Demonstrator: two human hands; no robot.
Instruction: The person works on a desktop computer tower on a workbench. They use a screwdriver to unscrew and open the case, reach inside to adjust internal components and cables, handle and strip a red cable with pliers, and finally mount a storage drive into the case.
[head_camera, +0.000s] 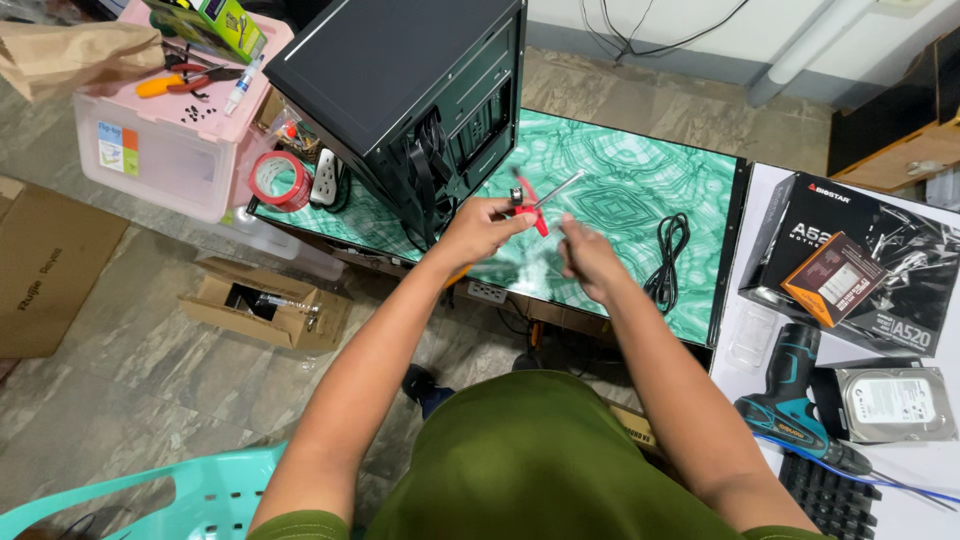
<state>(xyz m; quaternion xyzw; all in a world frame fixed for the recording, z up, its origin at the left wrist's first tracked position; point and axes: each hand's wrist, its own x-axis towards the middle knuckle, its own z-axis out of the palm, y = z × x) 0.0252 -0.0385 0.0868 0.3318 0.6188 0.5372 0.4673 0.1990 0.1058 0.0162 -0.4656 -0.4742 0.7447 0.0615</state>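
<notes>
1 head-worn camera looks steeply down from close above at the green marbled tabletop (640, 180).

Both bare arms reach forward from short green sleeves and converge over the green marbled table (640, 180), which serves as the landmark here. The left arm runs up from the lower left, elbow bent, forearm angled toward the table's near edge; the left hand (483, 228) sits above that edge, fingers curled closed with the thumb on top, knuckles turned up. The right arm comes in from the lower right, forearm steeper; the right hand (590, 258) hovers just beside the left over the table's near edge, fingers bunched in a loose pinch, back of the hand facing the camera.
</notes>
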